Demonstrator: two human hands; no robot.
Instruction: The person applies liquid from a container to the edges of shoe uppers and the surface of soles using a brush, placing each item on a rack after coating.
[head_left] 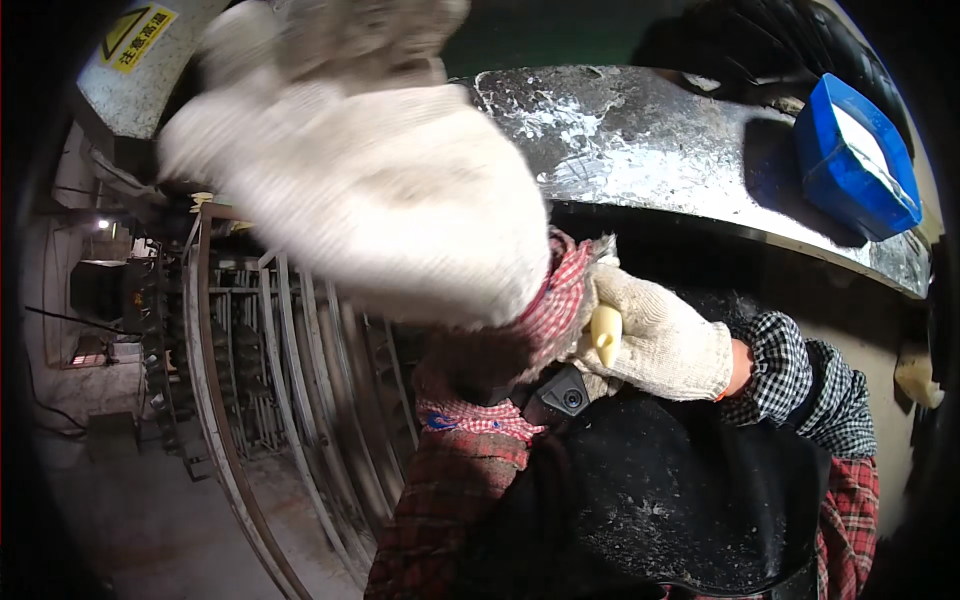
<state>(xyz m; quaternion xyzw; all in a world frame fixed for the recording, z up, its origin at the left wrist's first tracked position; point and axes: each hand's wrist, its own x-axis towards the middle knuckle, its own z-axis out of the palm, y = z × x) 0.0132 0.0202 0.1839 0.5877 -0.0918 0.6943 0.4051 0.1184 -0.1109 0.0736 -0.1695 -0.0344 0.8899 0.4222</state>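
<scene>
My left hand (365,190), in a thick off-white glove, is raised large at the upper left. Motion smears it, and its fingers cannot be told apart from the stained grey-brown cloth (360,40) at the top. Its wrist is wrapped in a red-and-white checked cuff (560,285). Close beside that cuff is my right hand (665,340), in a white knitted glove, its fingers curled in. At them shows a small cream-coloured tapered piece (605,332) with a hollow end. Whether the right fingertips also touch the cuff is hidden. A small black camera (565,393) sits just below.
A worn metal bench (640,130) with white smears curves across the top right, carrying a blue plastic container (850,165) with something white inside. A metal-framed rack (215,380) stands at the left. Above it is a pale housing with a yellow warning label (135,38).
</scene>
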